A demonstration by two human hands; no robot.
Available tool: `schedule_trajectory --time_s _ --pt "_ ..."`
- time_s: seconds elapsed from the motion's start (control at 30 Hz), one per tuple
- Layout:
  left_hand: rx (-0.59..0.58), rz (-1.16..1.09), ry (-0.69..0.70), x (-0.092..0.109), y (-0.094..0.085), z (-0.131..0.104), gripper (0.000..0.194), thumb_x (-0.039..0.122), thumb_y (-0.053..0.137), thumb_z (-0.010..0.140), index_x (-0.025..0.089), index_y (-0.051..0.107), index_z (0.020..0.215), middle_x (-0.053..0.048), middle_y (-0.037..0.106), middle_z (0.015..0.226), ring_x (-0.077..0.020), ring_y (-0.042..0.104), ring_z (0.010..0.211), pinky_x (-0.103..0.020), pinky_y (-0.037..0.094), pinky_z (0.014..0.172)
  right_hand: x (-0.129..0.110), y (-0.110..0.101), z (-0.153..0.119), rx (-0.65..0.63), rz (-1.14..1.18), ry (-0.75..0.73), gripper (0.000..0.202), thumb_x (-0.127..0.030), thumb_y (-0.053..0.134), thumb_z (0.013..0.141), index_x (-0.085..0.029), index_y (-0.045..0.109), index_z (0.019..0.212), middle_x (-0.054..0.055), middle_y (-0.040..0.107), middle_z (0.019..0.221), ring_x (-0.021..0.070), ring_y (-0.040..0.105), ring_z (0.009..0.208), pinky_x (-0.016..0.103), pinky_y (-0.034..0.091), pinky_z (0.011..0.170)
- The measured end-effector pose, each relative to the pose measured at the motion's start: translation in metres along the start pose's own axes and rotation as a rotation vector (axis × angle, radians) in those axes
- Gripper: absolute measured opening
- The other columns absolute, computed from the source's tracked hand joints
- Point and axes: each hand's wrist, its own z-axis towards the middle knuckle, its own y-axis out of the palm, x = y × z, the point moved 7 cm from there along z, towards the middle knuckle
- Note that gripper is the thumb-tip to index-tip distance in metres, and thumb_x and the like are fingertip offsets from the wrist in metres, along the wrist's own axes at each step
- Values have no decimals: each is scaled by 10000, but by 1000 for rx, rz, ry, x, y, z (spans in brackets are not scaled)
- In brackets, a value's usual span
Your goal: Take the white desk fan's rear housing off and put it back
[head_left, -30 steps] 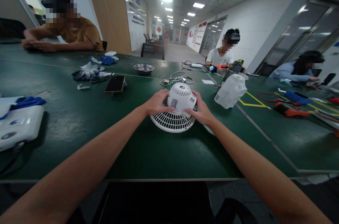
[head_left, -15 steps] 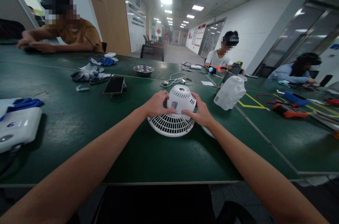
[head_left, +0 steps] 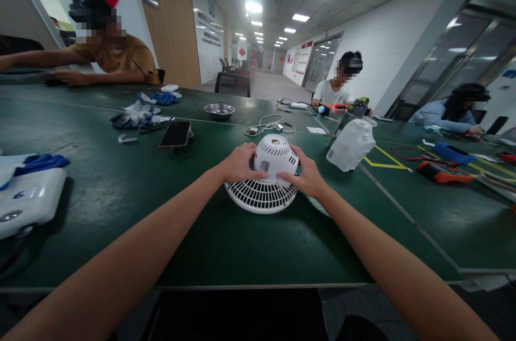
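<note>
A white fan head point(head_left: 271, 154) rests grille down on the green table in front of me, its rounded motor housing on top with slots, a round hole and a small label. Its slatted grille point(head_left: 258, 197) spreads out below the housing. My left hand point(head_left: 242, 162) wraps the housing's left side, thumb across the front. From the right, my right hand point(head_left: 305, 172) grips the same housing, its thumb also in front. The far fingertips of both hands are hidden behind it. Partly under my right forearm lies a pale flat piece point(head_left: 320, 205).
A whitish plastic housing point(head_left: 351, 145) stands to the right. Behind the fan are a white cable point(head_left: 266, 126) and a metal bowl point(head_left: 219, 110). Leftward lie a phone point(head_left: 175, 134), gloves point(head_left: 137, 116) and a white device point(head_left: 30, 198). Several people sit around the table.
The view has tilted slightly, so the table sits a little lower in it. My hands keep their hold on the fan head. The person at left has stretched an arm outward.
</note>
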Motion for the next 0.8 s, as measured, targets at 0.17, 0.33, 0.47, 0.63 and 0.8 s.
schedule_trajectory --time_s 0.17,0.33,0.47,0.63,0.8 --pt "-100 171 51 -1 6 1 695 585 781 706 198 656 1269 -157 628 1255 -366 549 1158 -541 413 1003 -2 1 0 -1 7 -10 793 -500 774 787 -276 430 1466 108 620 1379 332 631 1191 552 491 1041" --pt "-115 241 54 5 7 -1 731 633 732 741 178 623 1302 -158 613 1266 -351 550 1151 -531 436 978 -3 0 -1 13 -16 -24 834 -510 782 778 -241 422 1480 136 623 1376 342 638 1182 565 500 1028" --pt "-103 260 59 8 6 -3 726 649 718 748 172 632 1289 -160 616 1245 -348 559 1127 -522 447 956 -4 0 -1 20 -39 -38 830 -507 772 789 -243 415 1490 138 617 1385 349 628 1206 558 504 1024" --pt "-84 241 63 3 6 -3 732 637 719 752 183 621 1318 -157 620 1240 -349 557 1129 -531 442 956 -5 1 -2 15 -63 -36 830 -498 771 790 -225 417 1490 155 613 1383 358 622 1209 561 510 1005" --pt "-104 190 86 -3 8 0 736 619 720 751 205 613 1350 -153 624 1255 -353 556 1148 -540 433 976 -4 1 -2 19 -75 -22 847 -500 776 784 -213 412 1493 159 601 1393 360 611 1217 554 507 1007"
